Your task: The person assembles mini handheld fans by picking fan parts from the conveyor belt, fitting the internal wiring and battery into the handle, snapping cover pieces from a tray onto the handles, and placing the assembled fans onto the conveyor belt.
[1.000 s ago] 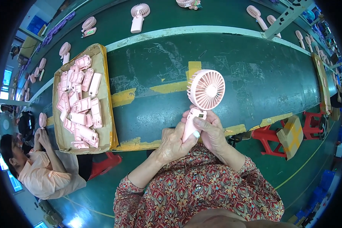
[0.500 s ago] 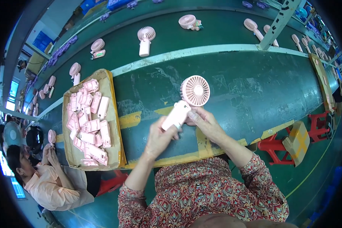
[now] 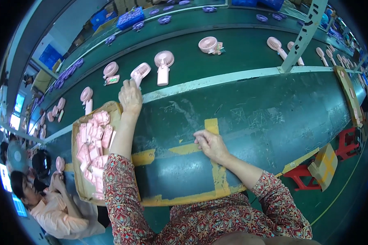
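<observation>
Stretched out over the far belt, my left hand (image 3: 131, 98) grips a pink handheld fan (image 3: 141, 71) by its handle. The fan's round head points away from me, just left of another pink handheld fan (image 3: 163, 67) lying on the belt. My right hand (image 3: 210, 145) hovers over or rests on the green worktable (image 3: 257, 122), its fingers curled and nothing showing in them. Below my left forearm sits a cardboard tray (image 3: 75, 163) of pink plastic handle shells (image 3: 95, 143), partly hidden by the arm.
Several pink fans lie along the green belt (image 3: 233, 61) beyond a white metal rail (image 3: 192, 85). An upright metal post (image 3: 300, 41) rises at the right. To the left a co-worker (image 3: 57, 208) sits holding a fan. Red stools (image 3: 304, 177) and a carton (image 3: 324, 165) stand at right.
The fan was in both hands over the worktable. My left hand has carried it far left onto the belt, and my right hand has let go. The view has shifted slightly.
</observation>
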Available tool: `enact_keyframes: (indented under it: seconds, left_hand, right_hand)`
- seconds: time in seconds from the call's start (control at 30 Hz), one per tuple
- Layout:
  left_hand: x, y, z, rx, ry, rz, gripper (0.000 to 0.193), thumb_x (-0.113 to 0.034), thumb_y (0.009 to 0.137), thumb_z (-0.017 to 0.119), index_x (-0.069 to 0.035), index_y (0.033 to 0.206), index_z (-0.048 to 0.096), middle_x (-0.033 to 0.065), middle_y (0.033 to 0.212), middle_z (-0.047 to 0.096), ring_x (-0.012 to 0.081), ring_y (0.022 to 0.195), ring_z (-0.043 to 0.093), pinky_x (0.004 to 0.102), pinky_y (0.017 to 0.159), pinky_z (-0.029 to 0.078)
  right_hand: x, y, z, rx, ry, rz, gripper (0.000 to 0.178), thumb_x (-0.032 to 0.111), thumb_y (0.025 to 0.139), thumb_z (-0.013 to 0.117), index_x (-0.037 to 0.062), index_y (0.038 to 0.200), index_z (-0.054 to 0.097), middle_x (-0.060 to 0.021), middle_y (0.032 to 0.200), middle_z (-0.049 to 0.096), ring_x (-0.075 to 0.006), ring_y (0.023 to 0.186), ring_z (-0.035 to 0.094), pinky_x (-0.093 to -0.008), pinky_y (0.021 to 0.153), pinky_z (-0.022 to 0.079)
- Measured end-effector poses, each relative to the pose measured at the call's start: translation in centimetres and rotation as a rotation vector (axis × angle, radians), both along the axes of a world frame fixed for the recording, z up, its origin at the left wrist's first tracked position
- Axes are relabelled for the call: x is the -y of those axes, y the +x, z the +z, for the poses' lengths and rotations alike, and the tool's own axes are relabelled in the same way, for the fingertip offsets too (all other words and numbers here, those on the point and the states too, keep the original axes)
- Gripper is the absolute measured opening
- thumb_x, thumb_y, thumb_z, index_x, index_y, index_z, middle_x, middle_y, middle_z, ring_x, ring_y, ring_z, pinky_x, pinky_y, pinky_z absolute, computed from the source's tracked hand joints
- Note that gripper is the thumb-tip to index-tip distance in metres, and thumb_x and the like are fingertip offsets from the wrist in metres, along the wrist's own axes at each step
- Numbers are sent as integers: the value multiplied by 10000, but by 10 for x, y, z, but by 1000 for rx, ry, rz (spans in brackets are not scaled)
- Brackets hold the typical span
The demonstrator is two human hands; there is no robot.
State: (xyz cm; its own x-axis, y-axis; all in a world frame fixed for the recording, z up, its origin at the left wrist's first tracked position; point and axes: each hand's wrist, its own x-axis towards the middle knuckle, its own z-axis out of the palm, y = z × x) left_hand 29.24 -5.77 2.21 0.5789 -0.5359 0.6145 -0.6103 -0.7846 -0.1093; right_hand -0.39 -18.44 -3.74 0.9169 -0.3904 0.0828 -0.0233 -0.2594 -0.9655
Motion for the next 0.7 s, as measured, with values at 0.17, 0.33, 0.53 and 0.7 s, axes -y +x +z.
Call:
enact_keyframes:
  seconds: [0.17,0.33,0.53,0.7]
  left_hand:
    - [22,31,-64,-380,-139,207,472,-167,843,526,42,1246,400,226,1205,467,370,1078,495,468,893,411]
    - [29,38,-89,-413,-280,91,530,-158,880,485,78,1321,308,276,1335,368,402,1221,379,430,1021,321]
    - [41,51,-86,-438,-387,157,552,-205,878,511,72,1318,326,260,1334,388,383,1232,389,413,1027,329]
    - [48,47,-84,-439,-400,143,599,-260,870,520,77,1320,311,279,1315,395,416,1173,438,438,982,367]
  right_hand:
    - [39,18,3,160,-240,-34,147,79,857,555,29,992,585,-131,884,641,-260,762,634,-328,667,507]
    - [184,102,28,329,-890,-362,257,34,731,622,40,984,576,-154,1013,594,-341,982,539,-402,874,427]
    - [287,200,-3,-69,-1312,-557,495,75,709,640,6,1167,467,-186,1220,452,-404,1218,362,-468,976,383]
    - [313,217,-17,-221,-1375,-565,389,150,764,631,23,1123,552,-190,1165,525,-411,1164,426,-465,933,419]
